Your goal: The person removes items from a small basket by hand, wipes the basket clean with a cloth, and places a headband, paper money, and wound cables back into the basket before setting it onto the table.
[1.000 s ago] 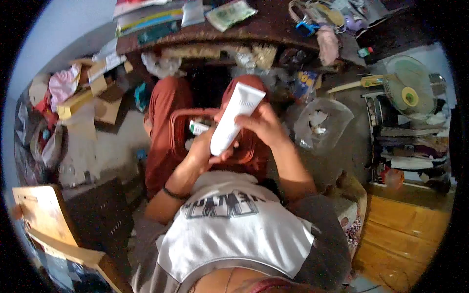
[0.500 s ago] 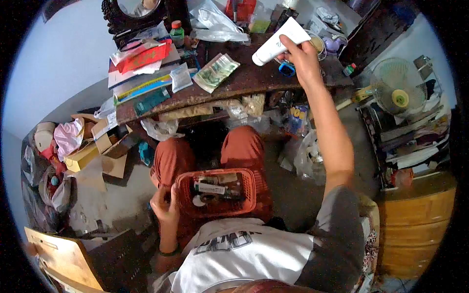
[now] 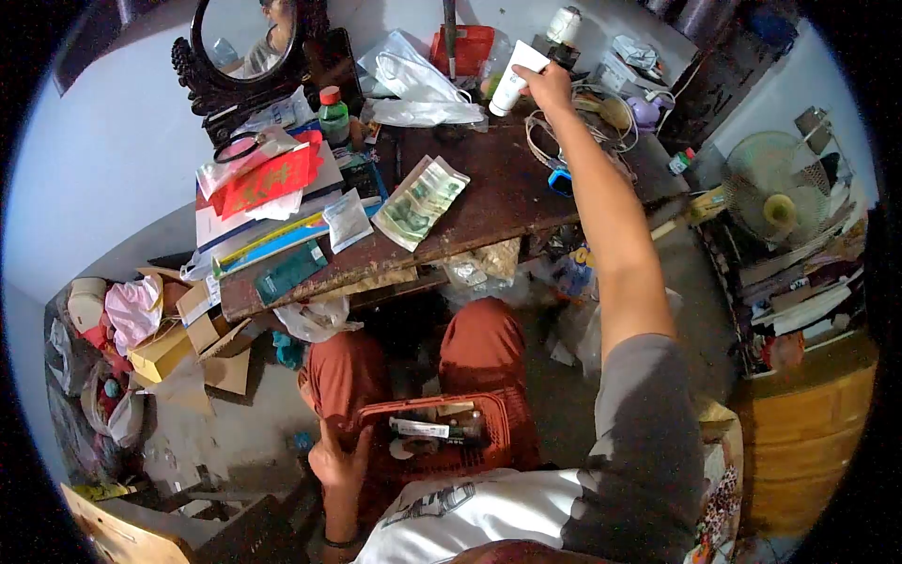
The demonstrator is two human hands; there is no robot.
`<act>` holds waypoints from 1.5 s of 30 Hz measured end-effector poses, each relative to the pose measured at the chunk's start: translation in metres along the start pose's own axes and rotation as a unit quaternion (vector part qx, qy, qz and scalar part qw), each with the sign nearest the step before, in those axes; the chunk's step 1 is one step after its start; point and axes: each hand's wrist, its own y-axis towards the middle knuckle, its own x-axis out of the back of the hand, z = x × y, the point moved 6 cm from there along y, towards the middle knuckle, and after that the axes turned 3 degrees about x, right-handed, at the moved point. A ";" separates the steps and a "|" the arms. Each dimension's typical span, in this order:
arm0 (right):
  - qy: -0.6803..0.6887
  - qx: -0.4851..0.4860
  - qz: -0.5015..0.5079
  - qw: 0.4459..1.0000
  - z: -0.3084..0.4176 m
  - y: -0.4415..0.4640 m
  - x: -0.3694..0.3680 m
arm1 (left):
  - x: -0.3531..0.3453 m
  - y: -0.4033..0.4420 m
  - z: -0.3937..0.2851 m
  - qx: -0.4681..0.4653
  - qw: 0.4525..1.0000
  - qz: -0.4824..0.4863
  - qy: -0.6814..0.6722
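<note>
My right hand [image 3: 548,86] is closed on a white tube [image 3: 517,79], held upright with its cap down over the back of the dark wooden table [image 3: 489,179]. Whether the cap touches the tabletop I cannot tell. My left hand [image 3: 339,461] is beside the left edge of the red basket [image 3: 503,423], holding nothing, its index finger and thumb apart. The basket sits on my lap and holds a small white tube [image 3: 419,429] and several dark items.
Banknotes [image 3: 423,202], a red packet [image 3: 272,179], a green bottle with a red cap [image 3: 333,117], face masks [image 3: 409,75] and a round mirror [image 3: 246,33] are on the table. A fan [image 3: 775,188] stands right; cardboard boxes [image 3: 169,352] lie left.
My right hand has carried the white tube from above the basket to the back of the table. My left hand has let go of the tube and moved left of the basket. The view has tilted up.
</note>
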 end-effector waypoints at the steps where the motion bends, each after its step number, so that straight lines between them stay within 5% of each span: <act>1: 0.007 0.024 -0.005 1.000 -0.010 0.008 -0.008 | -0.001 0.001 0.000 -0.011 1.000 0.000 0.014; 8: -0.035 0.088 0.026 0.995 -0.026 0.040 -0.042 | -0.025 0.000 0.016 -0.010 0.991 0.088 0.097; 15: 0.097 0.053 0.062 0.992 -0.029 0.045 -0.064 | -0.017 0.013 -0.001 0.074 0.988 0.093 -0.095; 20: -0.163 0.102 0.068 0.979 -0.049 0.055 -0.066 | -0.020 0.011 0.007 0.088 0.965 0.023 -0.248; 21: -0.320 0.063 0.157 0.932 -0.088 0.085 -0.069 | -0.023 0.008 0.012 0.173 0.945 0.089 -0.263; 22: -0.349 0.088 0.133 0.923 -0.078 0.082 -0.067 | -0.026 0.002 0.015 0.268 0.911 0.155 -0.273; 24: -0.259 0.128 0.055 0.956 -0.017 0.036 -0.049 | -0.034 -0.001 0.010 0.339 0.839 0.115 -0.410; 27: -0.098 0.193 0.012 0.976 0.095 -0.025 -0.006 | -0.032 0.010 0.007 0.231 0.897 0.064 -0.373; 30: 0.047 0.348 0.068 0.934 0.172 -0.126 0.027 | -0.025 -0.010 0.003 0.208 0.880 0.055 -0.424; 31: -0.109 0.395 0.071 0.910 0.202 -0.191 0.042 | -0.022 -0.021 0.004 0.215 0.872 0.063 -0.435; 32: -0.130 0.185 0.215 0.950 0.202 -0.241 0.058 | -0.018 -0.033 0.006 0.221 0.865 0.070 -0.446; 33: -0.037 0.125 0.285 0.949 0.206 -0.302 0.014 | -0.042 -0.005 0.017 0.229 0.857 0.046 -0.460; 35: -0.028 0.380 0.469 0.797 0.227 -0.408 0.012 | -0.036 -0.007 0.012 0.213 0.856 0.044 -0.470; 36: -0.057 0.307 0.546 0.778 0.219 -0.445 0.005 | -0.034 -0.006 0.010 0.214 0.854 0.038 -0.472; 41: -0.183 0.168 0.583 0.773 0.161 -0.538 -0.042 | -0.035 -0.015 0.002 0.189 0.832 0.023 -0.521; 45: -0.177 0.215 0.519 0.808 0.142 -0.564 -0.058 | -0.027 -0.016 0.003 0.133 0.871 0.020 -0.473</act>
